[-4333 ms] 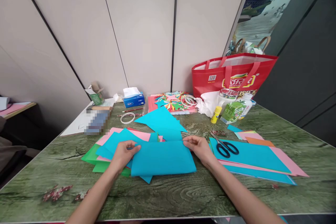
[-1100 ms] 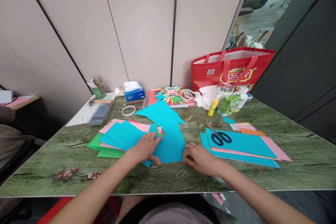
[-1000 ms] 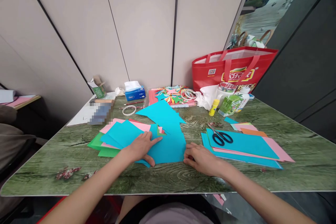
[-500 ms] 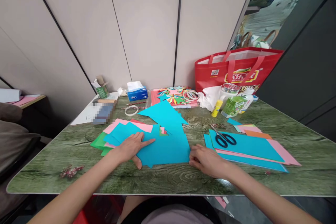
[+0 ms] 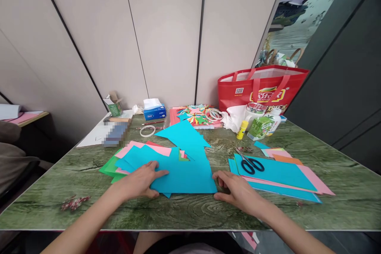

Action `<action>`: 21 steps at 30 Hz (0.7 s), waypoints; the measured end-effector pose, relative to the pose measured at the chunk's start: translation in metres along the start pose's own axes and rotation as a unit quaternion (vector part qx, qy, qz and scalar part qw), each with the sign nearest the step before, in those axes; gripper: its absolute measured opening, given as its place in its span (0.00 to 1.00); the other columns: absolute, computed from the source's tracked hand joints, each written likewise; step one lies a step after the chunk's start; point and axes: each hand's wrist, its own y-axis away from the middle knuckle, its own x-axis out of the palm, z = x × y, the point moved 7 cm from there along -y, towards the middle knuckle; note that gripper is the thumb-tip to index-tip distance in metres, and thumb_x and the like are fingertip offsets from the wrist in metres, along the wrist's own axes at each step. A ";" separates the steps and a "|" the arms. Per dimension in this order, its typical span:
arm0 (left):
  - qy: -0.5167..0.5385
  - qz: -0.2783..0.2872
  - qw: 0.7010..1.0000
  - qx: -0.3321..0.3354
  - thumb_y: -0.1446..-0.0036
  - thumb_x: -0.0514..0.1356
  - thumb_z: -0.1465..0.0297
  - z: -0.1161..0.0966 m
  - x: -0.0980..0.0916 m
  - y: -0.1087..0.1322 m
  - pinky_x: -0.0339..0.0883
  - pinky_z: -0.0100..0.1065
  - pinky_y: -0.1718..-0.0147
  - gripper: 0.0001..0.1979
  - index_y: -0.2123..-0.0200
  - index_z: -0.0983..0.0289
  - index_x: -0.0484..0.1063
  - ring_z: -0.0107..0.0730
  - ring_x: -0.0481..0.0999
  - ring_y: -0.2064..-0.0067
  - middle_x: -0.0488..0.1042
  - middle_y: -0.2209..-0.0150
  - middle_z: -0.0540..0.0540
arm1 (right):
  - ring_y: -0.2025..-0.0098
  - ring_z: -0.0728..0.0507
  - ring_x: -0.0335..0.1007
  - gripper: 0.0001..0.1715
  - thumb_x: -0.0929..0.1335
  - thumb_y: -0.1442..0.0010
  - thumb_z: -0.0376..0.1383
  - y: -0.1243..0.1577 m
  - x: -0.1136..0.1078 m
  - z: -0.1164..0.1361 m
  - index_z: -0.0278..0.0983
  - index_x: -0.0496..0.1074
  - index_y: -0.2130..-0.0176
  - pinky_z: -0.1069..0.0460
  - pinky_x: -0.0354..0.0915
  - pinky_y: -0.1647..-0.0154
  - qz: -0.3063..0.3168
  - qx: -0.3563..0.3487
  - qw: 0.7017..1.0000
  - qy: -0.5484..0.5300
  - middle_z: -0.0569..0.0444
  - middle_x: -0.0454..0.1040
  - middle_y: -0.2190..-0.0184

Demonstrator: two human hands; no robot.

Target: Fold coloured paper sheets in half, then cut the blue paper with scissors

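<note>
A sheet of bright blue paper (image 5: 184,176) lies near the table's front, over other blue pieces. On its left part rests my left hand (image 5: 141,180), index finger stretched over the sheet and thumb spread toward the front edge. My right hand (image 5: 238,190) is at the sheet's right edge, fingers curled and thumb apart by the front corner. No firm grip shows in either hand. A pointed blue piece (image 5: 184,133) lies behind the sheet. To its left is a fanned pile with pink paper (image 5: 154,149) and green paper (image 5: 110,166).
Black-handled scissors (image 5: 251,164) lie on blue sheets at right. Behind them stand a yellow glue stick (image 5: 242,130), a green carton (image 5: 258,129) and a red bag (image 5: 235,97). A tape roll (image 5: 147,131), tissue box (image 5: 154,113) and hammer (image 5: 119,120) lie at back left.
The view has tilted up slightly. My right thumb has parted from its curled fingers at the sheet's edge. My left hand stays on the blue paper, its index finger drawn back slightly.
</note>
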 end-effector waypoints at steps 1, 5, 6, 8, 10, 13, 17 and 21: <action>0.009 0.002 1.000 0.001 0.52 0.60 0.65 0.000 -0.002 0.002 0.61 0.42 0.57 0.29 0.44 0.51 0.60 0.50 0.67 0.53 0.63 0.51 0.59 | 0.69 0.46 0.65 0.13 0.68 0.48 0.39 0.000 0.001 0.000 0.40 0.64 0.61 0.54 0.55 0.71 -0.006 -0.007 1.000 -0.004 0.56 0.70 0.70; 0.054 -0.012 0.998 0.029 0.46 0.54 0.66 -0.003 -0.016 0.010 0.61 0.40 0.56 0.19 0.50 0.54 0.68 0.47 0.70 0.53 0.67 0.49 0.59 | 0.71 0.46 0.65 0.13 0.70 0.51 0.42 -0.002 0.004 -0.001 0.39 0.65 0.68 0.55 0.52 0.73 -0.019 -0.003 1.000 -0.022 0.58 0.71 0.73; 0.065 -0.026 0.997 0.039 0.44 0.52 0.66 -0.004 -0.021 0.012 0.61 0.39 0.55 0.17 0.52 0.54 0.70 0.46 0.69 0.52 0.67 0.49 0.58 | 0.72 0.47 0.65 0.16 0.72 0.54 0.44 -0.004 0.005 -0.001 0.39 0.65 0.70 0.55 0.51 0.75 -0.017 0.003 0.999 -0.033 0.58 0.70 0.74; 0.073 -0.068 0.994 0.048 0.41 0.49 0.65 0.001 -0.030 0.016 0.62 0.37 0.56 0.16 0.56 0.55 0.73 0.44 0.69 0.51 0.68 0.49 0.57 | 0.74 0.47 0.64 0.20 0.72 0.57 0.48 -0.007 0.005 -0.002 0.39 0.64 0.73 0.55 0.50 0.77 -0.018 0.011 0.998 -0.053 0.59 0.70 0.76; 0.061 -0.117 0.990 0.042 0.41 0.48 0.64 0.015 -0.038 0.021 0.64 0.36 0.57 0.16 0.58 0.56 0.74 0.42 0.69 0.50 0.69 0.49 0.57 | 0.75 0.48 0.64 0.17 0.68 0.50 0.48 -0.013 0.002 -0.005 0.38 0.63 0.75 0.55 0.50 0.77 -0.041 0.017 0.997 -0.057 0.58 0.69 0.77; 0.034 -0.158 0.987 0.015 0.42 0.48 0.64 0.050 -0.039 0.028 0.64 0.37 0.55 0.16 0.59 0.56 0.75 0.41 0.71 0.52 0.70 0.50 0.57 | 0.73 0.46 0.65 0.16 0.61 0.41 0.43 -0.026 -0.010 -0.016 0.38 0.64 0.76 0.53 0.54 0.73 -0.117 0.026 0.992 -0.027 0.55 0.69 0.76; 0.006 -0.173 0.983 -0.056 0.45 0.51 0.64 0.105 -0.031 0.043 0.63 0.40 0.53 0.16 0.60 0.59 0.76 0.45 0.70 0.51 0.71 0.51 0.59 | 0.62 0.42 0.66 0.08 0.60 0.42 0.36 -0.051 -0.020 -0.037 0.37 0.67 0.68 0.50 0.59 0.64 -0.189 0.034 0.981 0.012 0.50 0.72 0.67; 0.025 -0.228 0.968 -0.104 0.48 0.50 0.68 0.125 -0.036 0.050 0.61 0.41 0.51 0.17 0.60 0.58 0.76 0.45 0.71 0.51 0.73 0.52 0.56 | 0.53 0.39 0.63 0.14 0.61 0.43 0.33 -0.082 -0.020 -0.051 0.35 0.67 0.56 0.49 0.58 0.56 -0.204 0.073 0.975 0.057 0.46 0.71 0.58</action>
